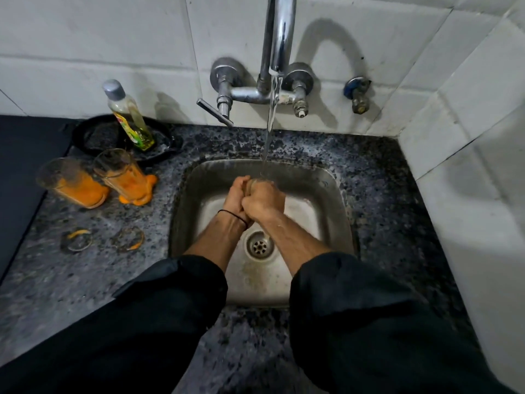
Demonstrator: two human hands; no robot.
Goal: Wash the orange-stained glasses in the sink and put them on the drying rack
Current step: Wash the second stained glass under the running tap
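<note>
Over the steel sink (326, 194) both hands are pressed together under the stream of water (272, 109) falling from the tap (279, 32). The left hand (237, 197) and the right hand (262, 200) are both clenched around something small, of which only a wet, glassy edge (260, 182) shows above the knuckles; it looks like a glass, but so little of it is clear that I cannot say for certain. The water lands right on that edge. A thin black band (233, 214) circles the left wrist, and dark sleeves (170, 308) are pushed up the forearms. Below the hands, the drain (259, 246) sits in the sink floor. To the left of the sink, on the speckled stone counter (85, 280), stand two orange-stained glasses close together: the left glass (71, 183) and the right glass (122, 173), each with orange residue pooled at its base and a little spilled on the stone. Behind them, further from the sink's front edge, a bottle of yellowish dish soap (129, 118) stands in a black dish (99, 137). Nearer the front of the counter are two ring-shaped marks (127, 238) with orange traces.
</note>
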